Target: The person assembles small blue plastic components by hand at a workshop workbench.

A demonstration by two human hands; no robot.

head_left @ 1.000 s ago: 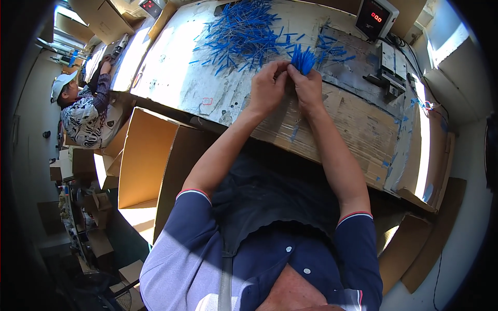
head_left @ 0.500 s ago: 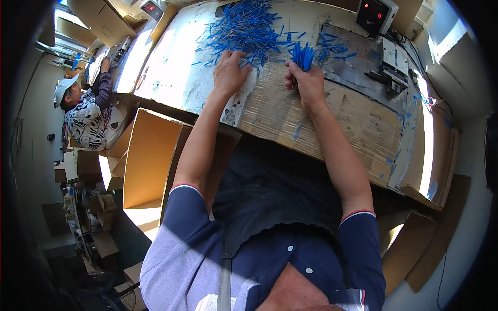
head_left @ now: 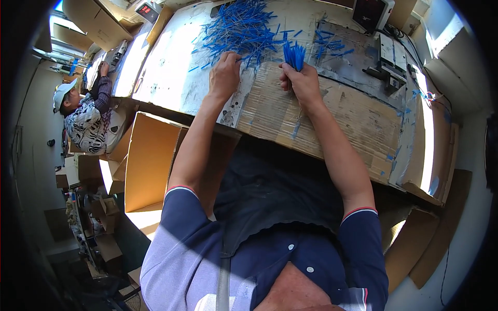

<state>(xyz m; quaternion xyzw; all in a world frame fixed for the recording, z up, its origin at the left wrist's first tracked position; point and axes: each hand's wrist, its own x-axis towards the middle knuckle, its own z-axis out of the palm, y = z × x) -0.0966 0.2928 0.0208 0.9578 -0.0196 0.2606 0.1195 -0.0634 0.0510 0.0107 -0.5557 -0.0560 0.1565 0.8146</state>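
Observation:
My right hand (head_left: 305, 84) is closed round an upright bundle of thin pieces with blue ends (head_left: 294, 55), above a cardboard sheet. The lower part of the bundle is hidden by my fingers. To its left, my left hand (head_left: 225, 75) rests at the near edge of a loose pile of the same blue-ended pieces (head_left: 241, 31). Its fingers are drawn together in a pinch, and what lies between them is too small to make out. A smaller scatter of these pieces (head_left: 329, 45) lies to the right of the bundle.
The flattened cardboard sheet (head_left: 342, 116) covers the bench's near edge. At the right stand a metal fixture (head_left: 389, 67), a display box (head_left: 372, 14) and cables. An open carton (head_left: 153, 160) stands below the bench on the left. Farther left a co-worker (head_left: 88, 122) sits at another bench.
My left hand has gone from spread fingers to a pinch beside the pile. My right hand, still round the bundle, has shifted slightly left. The display's red digits no longer show.

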